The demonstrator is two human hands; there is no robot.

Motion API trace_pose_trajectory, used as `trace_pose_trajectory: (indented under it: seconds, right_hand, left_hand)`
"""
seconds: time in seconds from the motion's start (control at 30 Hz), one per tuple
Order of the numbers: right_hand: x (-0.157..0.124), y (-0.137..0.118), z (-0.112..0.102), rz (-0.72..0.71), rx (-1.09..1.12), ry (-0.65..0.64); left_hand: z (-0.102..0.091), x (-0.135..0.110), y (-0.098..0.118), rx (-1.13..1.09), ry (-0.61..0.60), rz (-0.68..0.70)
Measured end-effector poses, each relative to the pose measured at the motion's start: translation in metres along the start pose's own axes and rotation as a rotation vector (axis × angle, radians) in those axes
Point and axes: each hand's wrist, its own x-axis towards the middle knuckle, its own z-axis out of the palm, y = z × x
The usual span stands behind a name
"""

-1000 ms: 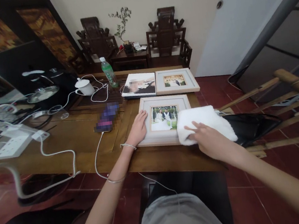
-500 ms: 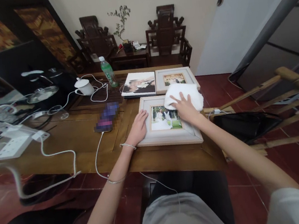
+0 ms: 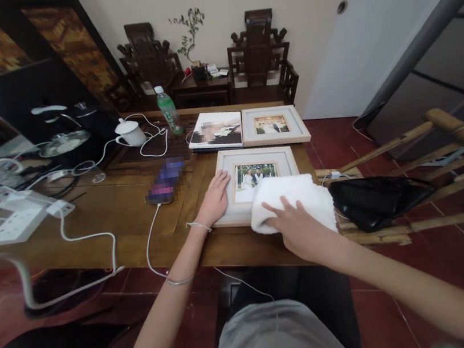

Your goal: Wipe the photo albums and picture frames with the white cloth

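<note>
A picture frame [image 3: 231, 215] with a pale border and light wood edge lies flat on the table, holding a photo of a couple outdoors. My left hand [image 3: 215, 198] grips its left edge, fingers laid over the border; the thumb is hidden. Under my right hand [image 3: 297, 222] is a folded white towel [image 3: 314, 188], pressed onto the frame's lower right part with the fingers spread over it. The towel covers that corner and part of the photo, and hangs past the frame's near and right edges.
Behind lie a second framed photo [image 3: 300, 121] and a photo book [image 3: 207, 121]. To the left are a charging phone [image 3: 166, 180], a green bottle [image 3: 169, 113], a lidded white cup [image 3: 130, 133] and a power strip [image 3: 17, 224] with loose cables. A bamboo chair [image 3: 459, 165] bearing a black bag stands right.
My right hand and the towel have moved from the frame's upper right corner toward me, to its lower right. The upper right corner now shows. My left hand stays put.
</note>
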Motion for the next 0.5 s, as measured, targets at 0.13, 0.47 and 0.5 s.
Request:
trace_pose_trajectory:
  seconds: [0.13,0.47,0.5]
  right_hand:
    - [0.003,-0.005,-0.002,-0.043,0.037,-0.009]
    - [0.093,0.069,0.02,0.106,-0.097,0.348]
    - [0.101,0.075,0.018,0.122,-0.109,0.37]
  left_hand:
    - [0.0,0.0,0.001,0.017,-0.002,0.001]
    - [0.002,0.0,-0.003,0.02,0.018,0.03]
    - [0.002,0.0,-0.003,0.02,0.018,0.03]
